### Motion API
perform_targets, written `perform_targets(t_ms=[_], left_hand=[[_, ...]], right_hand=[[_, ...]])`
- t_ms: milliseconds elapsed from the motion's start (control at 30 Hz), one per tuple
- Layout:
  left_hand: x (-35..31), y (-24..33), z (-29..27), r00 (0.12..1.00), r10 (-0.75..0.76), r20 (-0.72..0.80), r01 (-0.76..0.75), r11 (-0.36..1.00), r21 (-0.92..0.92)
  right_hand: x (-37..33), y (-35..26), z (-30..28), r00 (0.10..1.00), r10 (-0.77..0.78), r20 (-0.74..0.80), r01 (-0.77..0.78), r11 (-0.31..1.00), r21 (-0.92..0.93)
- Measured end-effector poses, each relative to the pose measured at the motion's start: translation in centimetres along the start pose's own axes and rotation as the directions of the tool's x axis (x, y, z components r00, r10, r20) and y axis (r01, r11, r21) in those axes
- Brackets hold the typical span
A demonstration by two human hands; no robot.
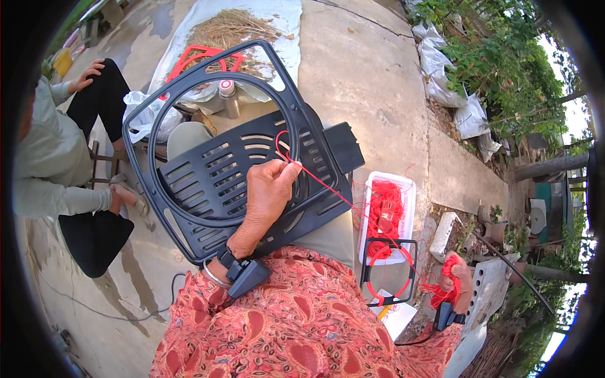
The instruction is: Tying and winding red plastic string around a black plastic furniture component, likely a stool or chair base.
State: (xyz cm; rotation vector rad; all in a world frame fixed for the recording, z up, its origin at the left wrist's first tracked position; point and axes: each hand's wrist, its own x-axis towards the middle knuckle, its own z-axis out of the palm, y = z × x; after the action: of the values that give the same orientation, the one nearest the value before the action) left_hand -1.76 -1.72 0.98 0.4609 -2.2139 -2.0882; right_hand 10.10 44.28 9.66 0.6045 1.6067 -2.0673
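Observation:
My left hand (268,192) is closed in a pinch on a thin red cord (324,184) at the right side of the ring in a black plastic frame (282,74). A loop of the cord rises above my fingertips, by the ring's edge. From the pinch, the cord runs down to the right. The frame leans over a black slatted plastic panel (214,173) across my lap. Off to the right, my right hand (463,283) is closed around a bundle of red cord (449,282), with loose strands hanging off it.
A white tray (410,189) of tangled red cord stands at my right. Beside it is a smaller black frame (413,271) with a red-wrapped ring. Beyond lie a red frame (183,63), a metal bottle (230,104) and dry straw (230,28). Another person (53,138) sits at left.

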Motion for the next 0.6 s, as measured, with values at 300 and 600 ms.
perform_targets(t_ms=[300, 600], left_hand=[[0.9, 0.4, -0.3, 1.000, -0.014, -0.024, 0.013, 0.999, -0.036], [-0.8, 0.9, 0.5, 1.000, -0.008, -0.003, 0.008, 1.000, 0.008]], right_hand=[[5.8, 5.8, -3.4, 0.869, -0.232, -0.437, 0.093, 0.944, -0.318], [13.1, 0.1, 26.5, 0.880, -0.409, 0.242, 0.472, 0.813, -0.342]])
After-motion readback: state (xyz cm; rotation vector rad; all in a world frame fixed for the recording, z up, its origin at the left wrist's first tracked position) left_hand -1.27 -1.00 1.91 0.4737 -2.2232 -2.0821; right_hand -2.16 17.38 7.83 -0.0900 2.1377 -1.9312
